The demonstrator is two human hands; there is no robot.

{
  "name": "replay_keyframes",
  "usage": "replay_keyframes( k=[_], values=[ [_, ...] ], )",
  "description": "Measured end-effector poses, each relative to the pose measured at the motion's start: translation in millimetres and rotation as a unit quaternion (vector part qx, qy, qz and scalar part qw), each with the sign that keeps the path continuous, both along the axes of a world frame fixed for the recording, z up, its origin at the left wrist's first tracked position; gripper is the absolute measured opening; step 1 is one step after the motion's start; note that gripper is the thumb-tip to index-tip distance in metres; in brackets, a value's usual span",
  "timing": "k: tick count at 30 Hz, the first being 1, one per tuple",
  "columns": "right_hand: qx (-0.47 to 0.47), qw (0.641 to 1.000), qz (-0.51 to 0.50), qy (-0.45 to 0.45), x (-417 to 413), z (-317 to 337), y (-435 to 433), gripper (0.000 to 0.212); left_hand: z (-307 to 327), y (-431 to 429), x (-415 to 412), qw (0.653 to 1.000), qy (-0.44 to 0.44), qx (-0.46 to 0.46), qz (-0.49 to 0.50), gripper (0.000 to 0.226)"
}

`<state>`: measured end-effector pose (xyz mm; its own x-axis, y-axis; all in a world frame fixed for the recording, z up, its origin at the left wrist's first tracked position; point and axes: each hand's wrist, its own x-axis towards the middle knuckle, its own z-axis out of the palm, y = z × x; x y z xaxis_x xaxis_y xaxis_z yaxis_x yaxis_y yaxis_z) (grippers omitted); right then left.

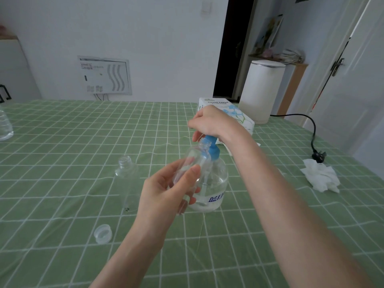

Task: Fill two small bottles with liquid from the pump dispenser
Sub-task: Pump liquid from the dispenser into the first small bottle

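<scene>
My left hand (166, 192) grips a small clear bottle (192, 161), tilted with its open neck up against the blue pump head (212, 149) of the dispenser (214, 183). The dispenser is a round clear bottle holding some clear liquid, standing mid-table. My right hand (209, 121) rests on top of the pump head, fingers curled down over it. A second small clear bottle (127, 179) stands upright and uncapped to the left. A clear cap (102, 233) lies on the cloth nearer to me.
The table wears a green checked cloth (62, 152). A tissue box (228, 113) sits behind the dispenser, a white appliance (261, 90) with a black cord and plug (319, 156) at the back right, a crumpled tissue (321, 177) on the right, and a clear water bottle (5, 125) at the far left.
</scene>
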<state>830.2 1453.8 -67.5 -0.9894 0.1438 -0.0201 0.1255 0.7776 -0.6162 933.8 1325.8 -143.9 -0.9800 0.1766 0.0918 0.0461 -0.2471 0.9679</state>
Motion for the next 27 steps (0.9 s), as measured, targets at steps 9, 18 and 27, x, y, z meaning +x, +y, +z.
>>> replay_keyframes(
  k=[9,18,27],
  values=[
    [0.001,0.999,-0.006,-0.050,-1.3,-8.2,-0.2,0.033,-2.0,0.4,-0.8,1.000,-0.002,-0.016,-0.002,0.049],
    [0.008,1.000,-0.012,0.003,-1.8,-8.5,2.1,0.029,-1.8,0.0,0.2,1.000,-0.004,-0.016,-0.002,0.048],
    [0.027,1.000,-0.012,-0.008,-3.7,-3.0,1.0,0.030,-0.6,0.9,-1.0,1.000,0.003,-0.003,-0.003,0.046]
  ],
)
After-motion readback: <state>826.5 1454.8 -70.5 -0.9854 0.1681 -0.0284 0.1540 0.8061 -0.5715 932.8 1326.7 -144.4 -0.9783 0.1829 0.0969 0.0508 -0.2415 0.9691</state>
